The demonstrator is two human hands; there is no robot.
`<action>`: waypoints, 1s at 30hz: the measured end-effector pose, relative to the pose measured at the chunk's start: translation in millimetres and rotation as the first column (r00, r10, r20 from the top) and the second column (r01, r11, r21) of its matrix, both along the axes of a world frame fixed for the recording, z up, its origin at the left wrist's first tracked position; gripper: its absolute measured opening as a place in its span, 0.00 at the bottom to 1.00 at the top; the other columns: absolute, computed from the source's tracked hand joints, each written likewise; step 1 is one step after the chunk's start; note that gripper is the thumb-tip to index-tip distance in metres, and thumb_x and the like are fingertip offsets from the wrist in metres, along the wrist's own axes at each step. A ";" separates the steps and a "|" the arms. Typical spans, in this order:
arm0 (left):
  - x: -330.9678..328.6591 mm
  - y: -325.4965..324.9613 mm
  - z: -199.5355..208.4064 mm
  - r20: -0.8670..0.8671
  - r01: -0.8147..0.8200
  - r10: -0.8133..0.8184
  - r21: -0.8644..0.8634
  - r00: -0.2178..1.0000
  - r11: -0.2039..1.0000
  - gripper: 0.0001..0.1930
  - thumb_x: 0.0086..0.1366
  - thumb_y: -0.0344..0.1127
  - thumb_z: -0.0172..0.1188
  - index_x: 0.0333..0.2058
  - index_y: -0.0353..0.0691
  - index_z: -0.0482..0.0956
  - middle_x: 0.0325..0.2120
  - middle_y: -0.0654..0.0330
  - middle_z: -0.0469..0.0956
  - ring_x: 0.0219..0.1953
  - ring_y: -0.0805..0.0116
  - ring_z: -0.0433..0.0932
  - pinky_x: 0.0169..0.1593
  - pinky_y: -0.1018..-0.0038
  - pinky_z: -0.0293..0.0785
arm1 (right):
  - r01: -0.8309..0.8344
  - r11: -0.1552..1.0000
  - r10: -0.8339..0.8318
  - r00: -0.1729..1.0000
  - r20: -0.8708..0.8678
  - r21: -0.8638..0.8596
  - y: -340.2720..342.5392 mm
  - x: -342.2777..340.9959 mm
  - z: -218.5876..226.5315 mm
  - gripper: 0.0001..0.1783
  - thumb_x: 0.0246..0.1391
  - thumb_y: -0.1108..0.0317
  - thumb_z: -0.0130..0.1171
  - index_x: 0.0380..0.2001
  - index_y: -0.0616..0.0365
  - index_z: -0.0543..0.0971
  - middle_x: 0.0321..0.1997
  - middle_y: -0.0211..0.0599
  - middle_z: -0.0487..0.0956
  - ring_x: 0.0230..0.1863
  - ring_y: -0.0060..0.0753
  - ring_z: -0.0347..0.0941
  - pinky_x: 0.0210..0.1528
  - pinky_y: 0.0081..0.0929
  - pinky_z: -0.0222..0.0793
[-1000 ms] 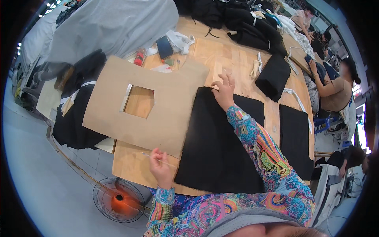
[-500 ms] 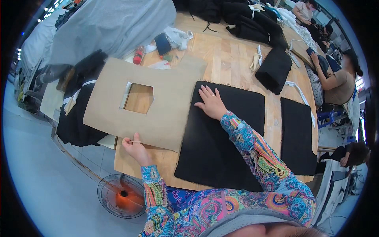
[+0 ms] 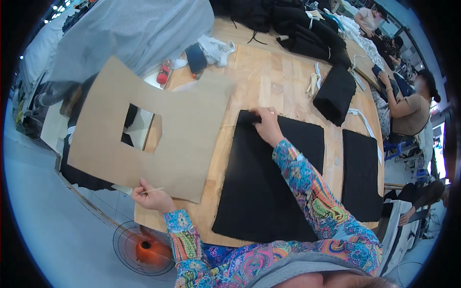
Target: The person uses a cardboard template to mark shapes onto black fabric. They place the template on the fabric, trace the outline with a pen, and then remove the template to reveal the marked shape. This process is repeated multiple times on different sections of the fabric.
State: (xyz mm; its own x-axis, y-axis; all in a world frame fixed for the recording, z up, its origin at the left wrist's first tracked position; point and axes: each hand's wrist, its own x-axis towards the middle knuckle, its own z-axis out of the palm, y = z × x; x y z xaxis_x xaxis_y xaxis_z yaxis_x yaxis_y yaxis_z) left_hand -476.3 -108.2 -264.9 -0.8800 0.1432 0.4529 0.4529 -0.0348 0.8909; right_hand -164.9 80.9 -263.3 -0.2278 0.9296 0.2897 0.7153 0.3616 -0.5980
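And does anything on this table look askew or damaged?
The brown card sits askew: held at its lower edge by the left hand, it juts past the left edge of the wooden table, with black fabric showing through its cut-out. The large black cloth looks slightly frayed along its top edge.

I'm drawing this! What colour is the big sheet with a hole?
The sheet is plain tan: head view.

Worktop (image 3: 254,67): smooth wood, slight gloss
Brown sheet (image 3: 187,120): smooth matt card, overhanging the worktop's left edge
Black panel (image 3: 266,187): matt cloth, rough-edged, near the front edge
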 end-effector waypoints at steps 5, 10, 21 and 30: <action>4.4 3.4 9.9 0.127 0.000 0.001 -0.005 0.992 1.000 0.14 0.65 0.31 0.57 0.27 0.40 0.58 0.26 0.64 0.61 0.27 0.75 0.63 0.32 0.78 0.67 | -0.010 0.990 0.019 0.998 -0.063 0.139 -12.9 5.1 -9.9 0.15 0.30 0.87 0.53 0.23 0.55 0.73 0.33 0.33 0.72 0.49 0.44 0.65 0.67 0.57 0.42; 3.5 0.5 13.4 0.220 0.015 -0.012 -0.014 0.975 1.000 0.13 0.65 0.31 0.57 0.29 0.41 0.59 0.28 0.63 0.64 0.30 0.74 0.67 0.34 0.78 0.72 | 0.065 0.975 -0.051 0.996 -0.070 0.214 -20.8 -4.4 0.8 0.15 0.28 0.88 0.50 0.20 0.55 0.71 0.33 0.31 0.70 0.52 0.45 0.63 0.67 0.56 0.40; 2.3 3.5 13.8 0.248 -0.022 0.031 -0.038 0.968 0.999 0.14 0.65 0.31 0.56 0.27 0.41 0.57 0.25 0.65 0.60 0.28 0.76 0.64 0.32 0.79 0.71 | 0.106 0.979 -0.135 0.978 0.160 0.175 -28.1 -5.3 6.5 0.14 0.29 0.80 0.59 0.24 0.51 0.74 0.31 0.30 0.70 0.54 0.41 0.63 0.68 0.59 0.31; -1.6 -0.5 6.8 0.227 -0.023 0.038 -0.068 0.973 0.997 0.11 0.64 0.30 0.57 0.31 0.41 0.61 0.28 0.63 0.66 0.30 0.74 0.69 0.33 0.77 0.74 | 0.044 0.973 -0.124 0.926 0.357 0.225 -29.9 -6.8 7.7 0.33 0.29 0.76 0.63 0.48 0.45 0.77 0.53 0.34 0.67 0.70 0.56 0.40 0.67 0.64 0.19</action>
